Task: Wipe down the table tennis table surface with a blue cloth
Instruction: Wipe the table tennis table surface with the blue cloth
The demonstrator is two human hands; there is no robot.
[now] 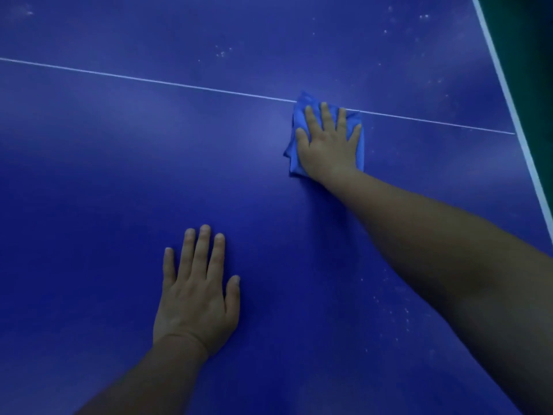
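The blue table tennis table (119, 163) fills almost the whole view. A folded blue cloth (294, 158) lies on it, right on the thin white centre line (149, 80). My right hand (329, 142) presses flat on the cloth with straight, spread fingers and covers most of it. My left hand (196, 295) rests flat on the bare table surface nearer to me, fingers straight, holding nothing.
A white edge stripe (508, 94) marks the table's right side, with dark green floor (529, 40) beyond it. Pale dust specks (223, 52) dot the surface past the centre line and the area under my right forearm (392, 313).
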